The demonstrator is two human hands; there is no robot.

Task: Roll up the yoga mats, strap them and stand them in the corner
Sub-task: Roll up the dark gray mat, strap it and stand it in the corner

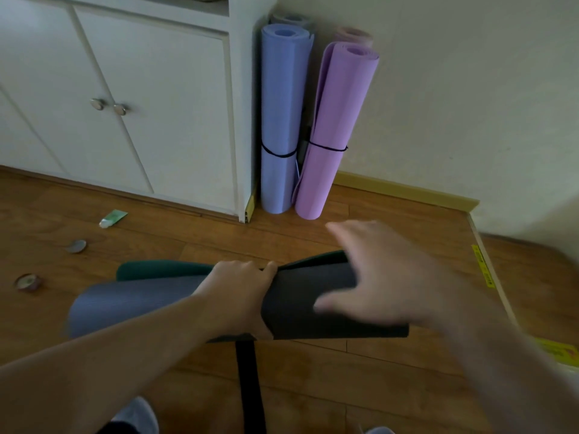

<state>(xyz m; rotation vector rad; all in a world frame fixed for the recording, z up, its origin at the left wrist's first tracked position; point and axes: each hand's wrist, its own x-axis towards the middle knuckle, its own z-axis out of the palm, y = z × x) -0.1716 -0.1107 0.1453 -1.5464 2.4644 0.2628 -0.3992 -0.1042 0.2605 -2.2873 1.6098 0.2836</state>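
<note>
My left hand point(241, 286) grips the rolled dark mat point(313, 302) mid-length above the floor point(313, 386); right hand point(376, 270) spread wide over it, blurred. Soft, springy, light foam; hold the middle. Black strap point(249, 380) dangles.

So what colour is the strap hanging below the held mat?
Black strap, head view.

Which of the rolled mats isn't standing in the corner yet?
The dark grey-and-green mat, held level above the floor, gripped by the left hand. The blue mat and purple mat stand upright, each with a thin black band.
</note>
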